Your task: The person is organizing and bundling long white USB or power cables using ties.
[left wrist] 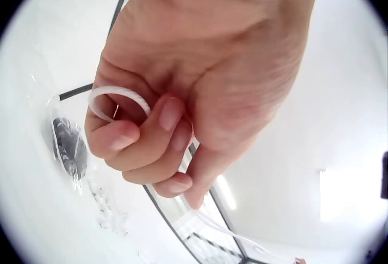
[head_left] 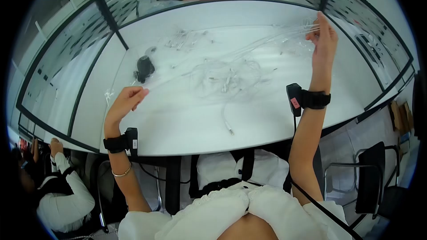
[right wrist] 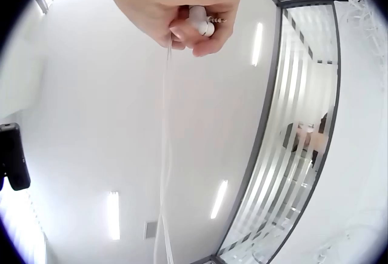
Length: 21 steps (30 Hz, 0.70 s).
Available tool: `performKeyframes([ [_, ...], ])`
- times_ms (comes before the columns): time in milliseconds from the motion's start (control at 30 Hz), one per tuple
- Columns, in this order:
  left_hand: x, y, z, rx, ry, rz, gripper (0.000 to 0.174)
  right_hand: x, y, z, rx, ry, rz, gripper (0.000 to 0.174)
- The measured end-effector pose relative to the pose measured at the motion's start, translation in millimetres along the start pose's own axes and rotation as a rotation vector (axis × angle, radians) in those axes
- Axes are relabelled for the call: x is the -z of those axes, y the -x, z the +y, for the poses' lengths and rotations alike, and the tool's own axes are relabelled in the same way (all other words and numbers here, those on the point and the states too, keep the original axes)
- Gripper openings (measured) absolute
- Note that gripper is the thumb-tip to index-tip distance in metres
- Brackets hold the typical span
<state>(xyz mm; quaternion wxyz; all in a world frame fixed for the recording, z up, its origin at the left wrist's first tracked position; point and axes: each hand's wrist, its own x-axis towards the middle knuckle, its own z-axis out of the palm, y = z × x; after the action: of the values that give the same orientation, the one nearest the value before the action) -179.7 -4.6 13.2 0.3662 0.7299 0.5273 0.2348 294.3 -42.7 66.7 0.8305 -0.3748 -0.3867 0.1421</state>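
Observation:
A white cable [left wrist: 227, 230] runs stretched between the two hands above the table. My left hand [head_left: 126, 103], at the table's left front, curls its fingers round it, and a small loop sticks out at the fingers in the left wrist view. At the back right my raised right hand [head_left: 324, 39] grips the cable strands [right wrist: 165, 173] together with a white plug-like piece [right wrist: 199, 21]. Below lies a loose tangle of white cable [head_left: 227, 79], with one connector end [head_left: 230, 130] near the front edge.
On the left of the white table [head_left: 187, 124] is a black item in clear plastic [head_left: 144, 68]. Small clear bits [head_left: 182, 38] are scattered at the back. Glass partitions with dark frames [head_left: 109, 15] border the back and sides. People sit beyond the back partition and at far left.

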Motion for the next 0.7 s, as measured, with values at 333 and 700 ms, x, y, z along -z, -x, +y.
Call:
performKeyframes([
  [333, 6, 45, -23, 0.048, 0.952, -0.053, 0.039, 8, -18, 28, -0.475, 0.208, -0.472, 0.037],
  [700, -73, 50, 1, -0.018, 1.738, 0.041, 0.027, -10, -40, 61, -0.864, -0.564, -0.656, 0.024],
])
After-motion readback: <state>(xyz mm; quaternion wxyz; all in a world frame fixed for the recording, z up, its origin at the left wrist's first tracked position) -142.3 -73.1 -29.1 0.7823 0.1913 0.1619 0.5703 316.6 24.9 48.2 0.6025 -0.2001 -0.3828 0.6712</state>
